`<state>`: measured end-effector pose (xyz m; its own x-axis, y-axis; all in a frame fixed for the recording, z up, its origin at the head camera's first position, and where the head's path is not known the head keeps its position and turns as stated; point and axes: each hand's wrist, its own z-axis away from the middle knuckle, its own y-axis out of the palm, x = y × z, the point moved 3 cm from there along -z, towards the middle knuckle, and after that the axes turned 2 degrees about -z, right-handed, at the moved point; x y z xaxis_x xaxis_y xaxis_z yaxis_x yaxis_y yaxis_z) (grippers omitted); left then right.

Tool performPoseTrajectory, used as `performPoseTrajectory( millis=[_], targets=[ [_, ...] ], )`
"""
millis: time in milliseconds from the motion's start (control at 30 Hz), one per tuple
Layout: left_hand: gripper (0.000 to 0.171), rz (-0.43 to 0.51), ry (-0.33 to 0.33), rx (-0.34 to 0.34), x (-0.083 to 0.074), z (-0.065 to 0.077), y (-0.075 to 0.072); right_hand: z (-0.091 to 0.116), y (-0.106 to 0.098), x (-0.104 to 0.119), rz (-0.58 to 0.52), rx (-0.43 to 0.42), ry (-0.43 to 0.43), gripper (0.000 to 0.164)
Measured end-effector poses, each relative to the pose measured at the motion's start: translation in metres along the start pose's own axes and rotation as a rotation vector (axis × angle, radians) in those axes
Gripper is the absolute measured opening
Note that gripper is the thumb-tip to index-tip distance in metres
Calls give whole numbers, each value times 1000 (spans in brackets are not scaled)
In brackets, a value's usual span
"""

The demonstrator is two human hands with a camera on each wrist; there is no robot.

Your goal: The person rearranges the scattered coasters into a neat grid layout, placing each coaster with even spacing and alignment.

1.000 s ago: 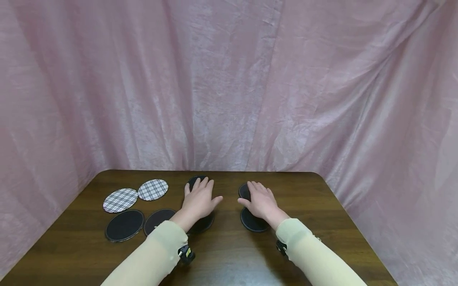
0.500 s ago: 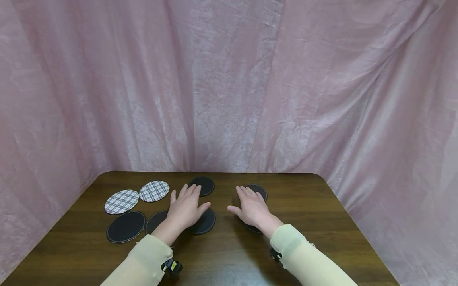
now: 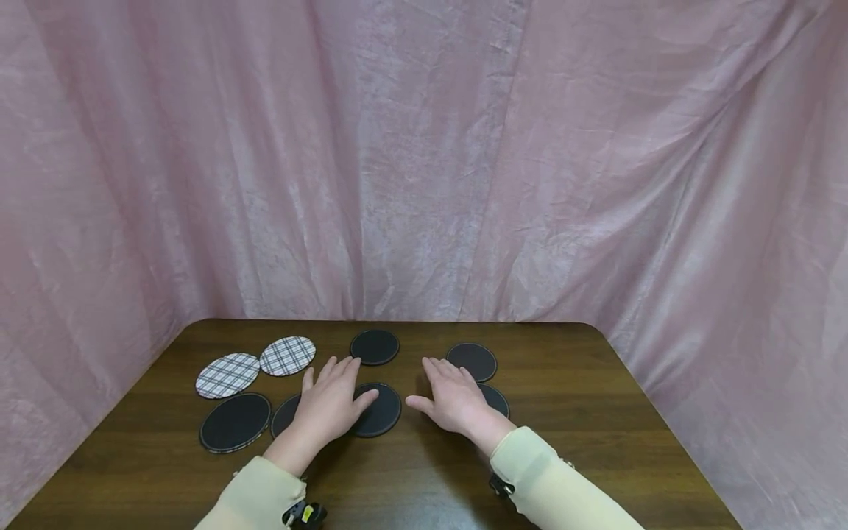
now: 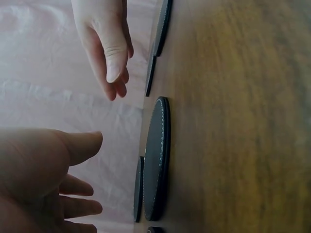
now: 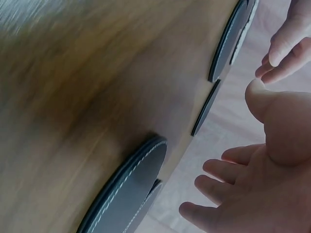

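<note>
My left hand (image 3: 327,405) hovers above the table with fingers spread and relaxed, holding nothing. Beneath and beside it lie a black round coaster (image 3: 377,411) with a stitched rim and another dark coaster (image 3: 285,416), partly hidden by the hand. My right hand (image 3: 453,397), also empty, is held over the table with extended fingers. It partly covers a black coaster (image 3: 495,400); a further dark coaster (image 3: 472,361) lies just beyond its fingertips. In the left wrist view a gap shows between the left hand (image 4: 43,174) and the coaster (image 4: 156,160).
Two plaid white coasters (image 3: 228,375) lie at the left, touching or nearly so, with a black coaster (image 3: 235,422) in front. Another black coaster (image 3: 375,347) lies near the back edge. A pink curtain (image 3: 424,162) hangs behind the wooden table (image 3: 596,442).
Both hands have drawn back toward the body and shifted left, uncovering the two black coasters at the back and more of the middle front one. The coasters appear unmoved.
</note>
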<state>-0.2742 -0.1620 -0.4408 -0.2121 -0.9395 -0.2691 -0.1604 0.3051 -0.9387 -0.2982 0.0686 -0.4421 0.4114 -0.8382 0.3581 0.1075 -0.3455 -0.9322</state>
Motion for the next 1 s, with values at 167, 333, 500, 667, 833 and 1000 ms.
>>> performPoseTrajectory(
  millis=[167, 333, 500, 667, 833, 1000],
  targets=[
    [71, -22, 15, 15, 0, 4, 2, 2, 4, 7, 10, 14, -15, 83],
    [71, -29, 24, 23, 2, 5, 3, 3, 9, 10, 18, 27, -7, 83],
    [70, -40, 13, 42, 8, 8, 2, 3, 14, 15, 13, 62, 0, 84],
    [67, -53, 18, 46, 11, 10, 1, 2, 17, 21, 40, 59, -19, 81],
    [62, -70, 12, 67, 12, 9, 4, 1, 21, 26, 68, 74, -24, 80],
    [59, -79, 7, 77, 13, 8, 8, 1, 26, 29, 74, 90, -15, 80]
  ],
)
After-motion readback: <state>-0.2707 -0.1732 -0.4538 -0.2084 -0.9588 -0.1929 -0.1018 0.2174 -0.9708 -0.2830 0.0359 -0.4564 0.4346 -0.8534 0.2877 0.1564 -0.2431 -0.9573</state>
